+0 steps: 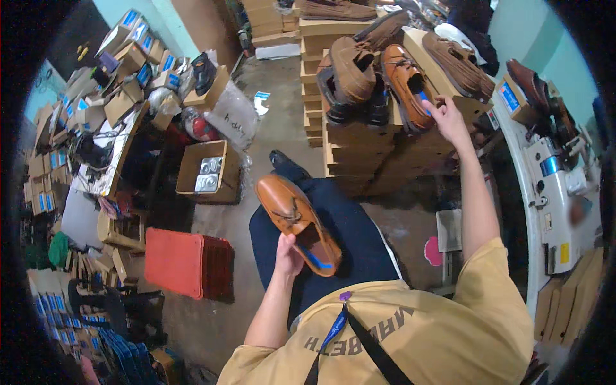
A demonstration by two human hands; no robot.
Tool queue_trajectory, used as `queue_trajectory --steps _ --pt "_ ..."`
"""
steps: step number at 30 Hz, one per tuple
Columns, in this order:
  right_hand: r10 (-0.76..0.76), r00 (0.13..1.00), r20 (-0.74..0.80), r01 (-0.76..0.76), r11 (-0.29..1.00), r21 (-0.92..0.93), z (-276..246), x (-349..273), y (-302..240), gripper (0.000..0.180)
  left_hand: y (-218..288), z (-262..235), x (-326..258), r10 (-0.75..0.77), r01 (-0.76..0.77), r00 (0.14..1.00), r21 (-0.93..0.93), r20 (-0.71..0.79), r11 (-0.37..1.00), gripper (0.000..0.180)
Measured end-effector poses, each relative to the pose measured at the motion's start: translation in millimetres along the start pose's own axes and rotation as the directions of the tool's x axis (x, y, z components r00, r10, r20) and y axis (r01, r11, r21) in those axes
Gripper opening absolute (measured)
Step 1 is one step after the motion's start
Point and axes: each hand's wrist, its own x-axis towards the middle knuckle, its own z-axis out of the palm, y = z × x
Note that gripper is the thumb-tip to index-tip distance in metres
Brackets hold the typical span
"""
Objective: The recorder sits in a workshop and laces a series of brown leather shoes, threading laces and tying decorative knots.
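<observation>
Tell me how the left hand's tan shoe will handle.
The tan shoe likely flexes only slightly, its upper keeping a rounded shape. It seems fairly light, held by the left hand alone. Its shiny surface may be slightly slippery.

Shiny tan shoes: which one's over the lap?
The shiny tan shoe in the left hand; its lookalike is atop the boxes, by the right hand.

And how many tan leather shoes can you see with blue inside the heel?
2: one tan shoe in the left hand, and a second tan shoe on the stacked boxes, at the right hand. More may be hidden.
</observation>
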Motion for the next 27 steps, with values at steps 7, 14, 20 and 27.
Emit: queue_trajectory --steps 7,14,20,27 --pt "0.066 0.997 -0.036 -0.061 0.989 0.132 -5.8 -14.8 -20.4 0.033 32.3 33.2 -3.9 -0.025 0.022 0.997 0.034 0.077 0.999 0.078" --pt "-0.268 0.932 -0.246 0.341 0.878 0.336 -34.8 -62.3 -18.6 0.043 53.3 35.0 7.3 0.06 -0.059 0.998 -0.075 0.023 0.995 0.089" --pt "-0.133 0.988 0.081 0.054 0.783 0.619 40.5 -195.9 -59.5 0.043 59.2 40.9 45.3 0.244 -0.244 0.97 -0.039 0.003 0.969 0.096" --pt "-0.479 0.657 0.582 -0.092 0.715 0.693 124.4 -287.8 -137.0 0.034 20.9 -44.6 27.5 0.209 -0.227 0.969 -0.142 -0.134 0.963 0.075"
